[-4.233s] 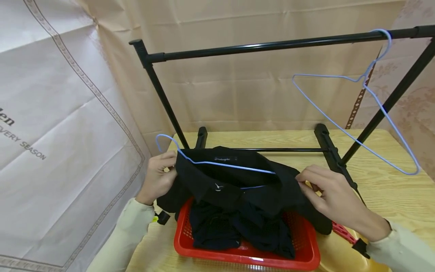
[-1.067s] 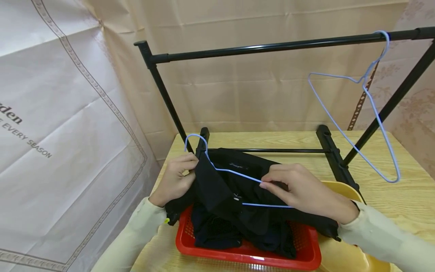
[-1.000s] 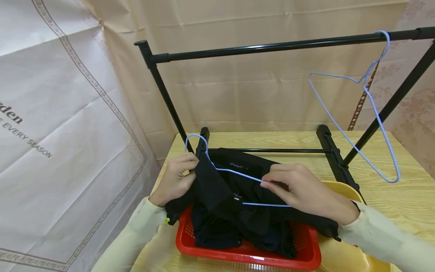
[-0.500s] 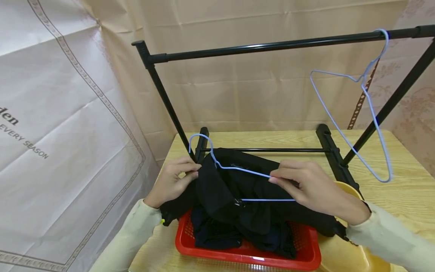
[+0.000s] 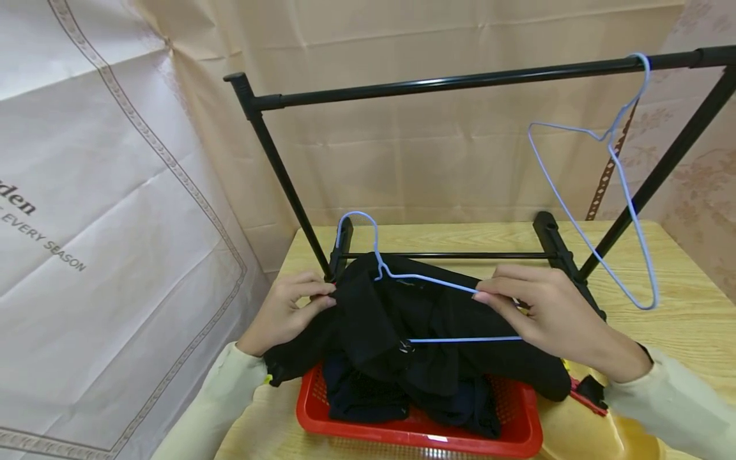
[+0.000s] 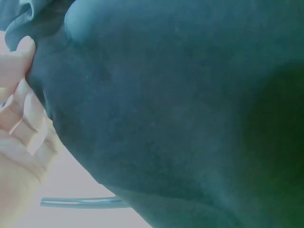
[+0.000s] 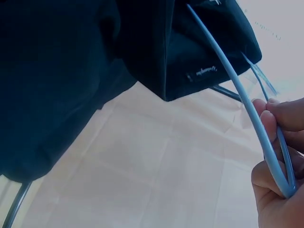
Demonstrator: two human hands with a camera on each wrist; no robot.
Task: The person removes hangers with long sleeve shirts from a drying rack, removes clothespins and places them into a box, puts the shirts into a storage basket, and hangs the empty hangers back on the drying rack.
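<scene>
A black collared shirt [image 5: 368, 319] lies across dark cloth in a red basket [image 5: 414, 436]. My left hand [image 5: 285, 313] pinches the shirt's left shoulder between thumb and fingers; in the left wrist view the thumb [image 6: 26, 50] presses the dark fabric. With thumb and fingertips, my right hand [image 5: 546, 310] grips the upper arm of a blue wire hanger [image 5: 460, 340]. Its right part sticks out of the neck opening, and its hook rises beside the collar. The hanger's left end is hidden inside the shirt. The right wrist view shows the hanger running past the neck label [image 7: 202, 72].
Behind the shirt stands a black garment rack [image 5: 448, 83] on a wooden table [image 5: 678, 306]. Another blue hanger [image 5: 635, 220] hangs at the bar's right. A yellow basin [image 5: 598, 441] sits right of the basket, partly under my right arm.
My right hand has gone from the shirt's collar to the hanger and drawn it rightward. The hook has shifted right and up. My left hand has slid from the collar to the shoulder.
</scene>
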